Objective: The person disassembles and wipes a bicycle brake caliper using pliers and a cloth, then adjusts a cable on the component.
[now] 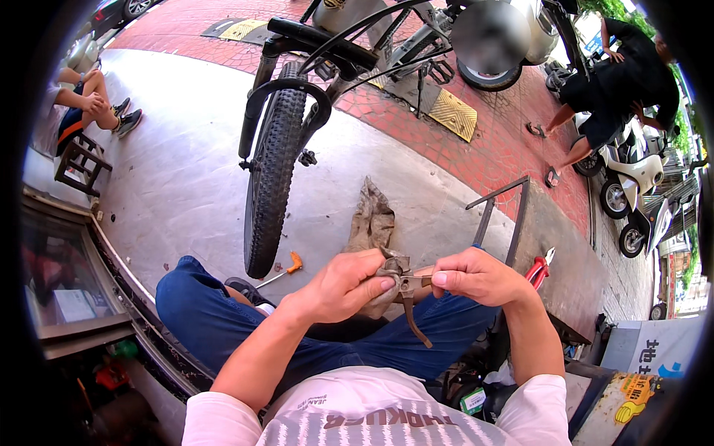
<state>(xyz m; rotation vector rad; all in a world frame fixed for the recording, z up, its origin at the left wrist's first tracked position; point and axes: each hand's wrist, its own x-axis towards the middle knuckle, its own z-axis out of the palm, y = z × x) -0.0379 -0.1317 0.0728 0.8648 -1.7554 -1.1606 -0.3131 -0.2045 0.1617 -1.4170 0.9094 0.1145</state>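
Note:
My left hand is closed round a worn metal part with a rag bunched beneath and beside it. A curved, rusty arm of the part hangs down below the fingers. My right hand is closed at the right of the part, gripping a metal handle that reaches across to it; its exact shape is partly hidden by my fingers. Both hands are above my lap. An orange-handled screwdriver lies on the pale floor below the bike tyre.
A black bicycle stands ahead. At right are a metal table with red pliers and parked scooters. A seated person is at left; another person in black bends at upper right. A glass-fronted case borders the left.

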